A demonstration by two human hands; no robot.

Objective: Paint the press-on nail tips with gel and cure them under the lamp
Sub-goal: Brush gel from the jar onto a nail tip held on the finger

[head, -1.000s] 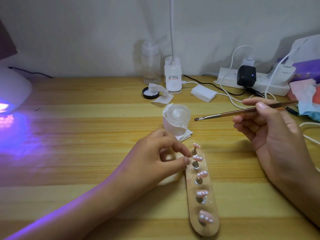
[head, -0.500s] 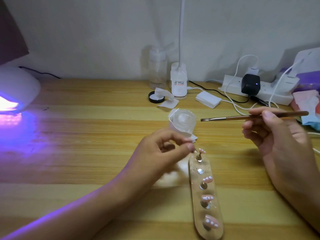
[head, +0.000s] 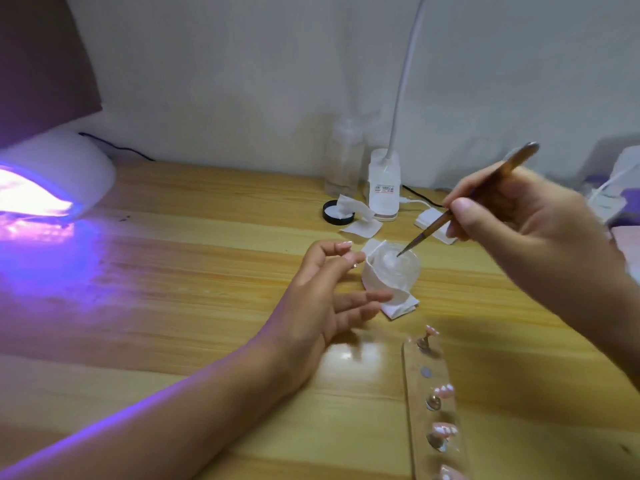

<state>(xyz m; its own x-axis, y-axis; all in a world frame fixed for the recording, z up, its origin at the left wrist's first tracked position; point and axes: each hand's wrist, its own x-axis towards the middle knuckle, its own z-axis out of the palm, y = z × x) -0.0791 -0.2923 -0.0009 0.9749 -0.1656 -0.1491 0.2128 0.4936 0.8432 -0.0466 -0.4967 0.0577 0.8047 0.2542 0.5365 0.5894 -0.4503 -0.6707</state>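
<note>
At nine o'clock from the gel jar (head: pixel 398 273), the left hand (head: pixel 311 299) pinches a nail tip (head: pixel 346 243). The right hand (head: pixel 526 230) grips the brush (head: pixel 433 227), bristles in gel; painting and curing seem pending.

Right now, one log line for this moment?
step: gel pickup | left hand: pinches nail tip beside gel jar | right hand: holds brush, bristles in jar | holder: one slot empty | lamp: lit

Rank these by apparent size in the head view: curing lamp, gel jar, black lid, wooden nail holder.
1. curing lamp, though cropped by the frame edge.
2. wooden nail holder, also cropped and nearest the camera, so its true rank is unsure.
3. gel jar.
4. black lid, farther back.
</note>
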